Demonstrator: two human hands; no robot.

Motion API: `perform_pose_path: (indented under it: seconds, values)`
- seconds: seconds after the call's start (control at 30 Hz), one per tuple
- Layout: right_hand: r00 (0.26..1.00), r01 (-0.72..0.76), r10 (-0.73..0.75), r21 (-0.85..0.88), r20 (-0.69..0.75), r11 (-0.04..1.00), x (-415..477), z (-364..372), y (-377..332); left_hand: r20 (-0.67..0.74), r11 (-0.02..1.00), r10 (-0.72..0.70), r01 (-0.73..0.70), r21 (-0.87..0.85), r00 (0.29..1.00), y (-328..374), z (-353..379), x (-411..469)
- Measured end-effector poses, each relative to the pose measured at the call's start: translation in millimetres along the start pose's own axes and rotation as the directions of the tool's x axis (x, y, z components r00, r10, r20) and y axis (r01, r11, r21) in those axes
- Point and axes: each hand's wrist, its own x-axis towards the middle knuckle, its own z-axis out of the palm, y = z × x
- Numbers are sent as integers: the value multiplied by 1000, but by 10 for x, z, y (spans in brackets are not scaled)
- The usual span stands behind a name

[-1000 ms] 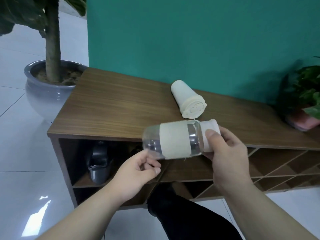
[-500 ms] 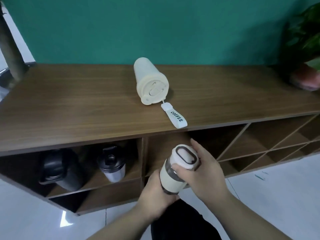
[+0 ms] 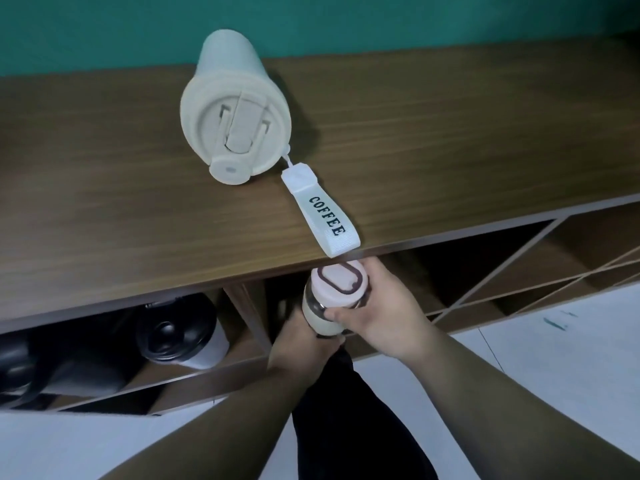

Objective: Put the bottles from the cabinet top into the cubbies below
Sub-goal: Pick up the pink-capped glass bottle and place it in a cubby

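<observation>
Lifted since half a second ago, the sleeved bottle (image 3: 329,303), clamped in both hands, right hand (image 3: 388,313) at 3 o'clock, left hand (image 3: 301,341) at 7, nears the cabinet top (image 3: 450,150) edge.

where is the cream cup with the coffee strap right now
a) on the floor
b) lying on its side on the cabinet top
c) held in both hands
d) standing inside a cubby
b: the cream cup lies on its side on the cabinet top, lid toward the camera, its COFFEE strap reaching the front edge; the hands hold a different bottle.
</observation>
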Motion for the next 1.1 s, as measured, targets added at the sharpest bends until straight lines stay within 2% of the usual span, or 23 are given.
perform_pose_path:
  seconds: [0.17,0.27,0.37,0.47,0.7,1.1]
  values:
    - [1000,-3,3,-11,0,1000,133,68,59,-64,998,-45,48,34,997,-44,109,97]
    - [1000,14,-13,-36,17,999,177,73,53,-75,995,-100,99,-18,992,-36,164,107]
    - [999,46,-45,-56,30,997,205,83,47,-118,990,-134,138,30,984,-3,162,71]
    - [998,53,-52,-54,17,997,214,103,85,-95,984,-174,176,19,980,-31,164,43]
    - [998,64,-64,-19,-21,998,184,119,154,-80,988,-151,153,12,985,-28,135,16]
    - [960,-6,-17,-81,-278,997,28,343,88,-52,999,-22,20,-43,998,-89,59,44]
